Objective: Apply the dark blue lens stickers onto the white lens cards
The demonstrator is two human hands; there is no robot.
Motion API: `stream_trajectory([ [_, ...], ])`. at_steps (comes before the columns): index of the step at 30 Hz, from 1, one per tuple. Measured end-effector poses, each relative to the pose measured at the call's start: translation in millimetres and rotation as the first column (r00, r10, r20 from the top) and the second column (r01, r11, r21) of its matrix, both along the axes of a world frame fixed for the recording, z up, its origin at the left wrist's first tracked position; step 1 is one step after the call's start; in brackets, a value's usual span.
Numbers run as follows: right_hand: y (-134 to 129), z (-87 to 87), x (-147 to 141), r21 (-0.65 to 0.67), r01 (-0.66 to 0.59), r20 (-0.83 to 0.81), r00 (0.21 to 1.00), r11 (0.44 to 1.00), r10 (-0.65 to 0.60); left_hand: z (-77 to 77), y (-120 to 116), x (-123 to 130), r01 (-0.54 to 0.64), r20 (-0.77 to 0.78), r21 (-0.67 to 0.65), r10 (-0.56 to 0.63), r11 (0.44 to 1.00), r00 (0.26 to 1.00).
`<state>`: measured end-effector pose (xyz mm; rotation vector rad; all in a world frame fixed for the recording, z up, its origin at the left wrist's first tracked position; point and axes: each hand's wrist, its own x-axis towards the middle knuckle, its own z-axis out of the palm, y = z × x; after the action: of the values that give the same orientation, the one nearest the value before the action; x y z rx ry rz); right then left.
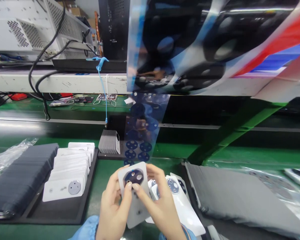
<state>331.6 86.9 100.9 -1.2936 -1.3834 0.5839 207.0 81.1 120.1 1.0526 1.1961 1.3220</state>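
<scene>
Both hands hold one white card-like panel (137, 210) with a dark round camera-shaped patch near its top. My left hand (116, 203) grips its left edge, thumb on the lower rim of the patch. My right hand (161, 200) has its fingers behind the right edge and its thumb on the patch beside the other thumb. Under and behind my right hand lie several white panels (187, 213) with similar round patches. Just beyond the held panel hangs a clear strip (146, 133) bearing dark round stickers.
A black tray (57, 211) at left holds overlapping white panels (70, 166) and a dark stack (22, 176). Behind is a smaller stack of cards (109, 141). A long grey stack (240, 196) lies at right. A blue coiled cord (102, 83) hangs from the shelf.
</scene>
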Motion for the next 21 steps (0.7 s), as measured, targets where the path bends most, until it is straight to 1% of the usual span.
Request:
stream_trajectory([
  [1,-0.8,1.2,-1.3,-0.064,-0.102,-0.107,0.99,0.993,0.095,-0.1,0.6,0.9,0.035,0.03,-0.004,-0.034,0.999,0.999],
  [2,-1.6,2.5,-2.8,-0.104,-0.173,-0.203,0.968,0.979,0.15,-0.9,1.5,1.8,0.061,0.059,-0.007,-0.06,0.998,0.996],
  [3,-2.4,3.6,-4.4,-0.129,-0.214,-0.278,0.945,0.968,0.172,-2.1,2.5,2.7,0.078,0.088,-0.009,-0.077,0.997,0.993],
  [5,-3.4,5.0,-7.3,-0.147,-0.221,-0.364,0.919,0.964,0.155,-5.0,4.8,4.5,0.089,0.138,-0.011,-0.087,0.996,0.987],
  [7,-3.8,5.1,-9.7,-0.154,-0.185,-0.401,0.91,0.97,0.11,-7.0,7.1,5.9,0.087,0.165,-0.013,-0.084,0.996,0.983],
  [10,-3.7,2.4,-12.0,-0.168,-0.116,-0.405,0.914,0.979,0.039,-6.9,9.0,7.0,0.081,0.143,-0.032,-0.076,0.996,0.987],
  [14,-1.7,-3.9,-12.5,-0.151,-0.085,-0.337,0.941,0.985,0.029,-6.5,8.8,7.8,0.068,-0.036,-0.03,-0.069,0.997,0.997],
  [16,-0.4,-7.7,-12.0,-0.147,-0.089,-0.337,0.941,0.985,0.035,-9.0,9.0,8.2,0.081,-0.107,-0.012,-0.082,0.997,0.991],
  [17,0.1,-10.2,-11.6,-0.151,-0.091,-0.348,0.937,0.984,0.033,-10.8,9.5,8.2,0.095,-0.119,-0.004,-0.095,0.995,0.988],
  [19,1.0,-16.9,-10.3,-0.168,-0.085,-0.354,0.935,0.982,0.02,-14.5,11.6,7.1,0.139,-0.092,0.014,-0.138,0.99,0.986],
  [21,1.8,-26.5,-8.4,-0.158,-0.024,-0.305,0.952,0.987,-0.025,-17.4,15.6,4.1,0.193,-0.025,0.033,-0.192,0.981,0.981],
])
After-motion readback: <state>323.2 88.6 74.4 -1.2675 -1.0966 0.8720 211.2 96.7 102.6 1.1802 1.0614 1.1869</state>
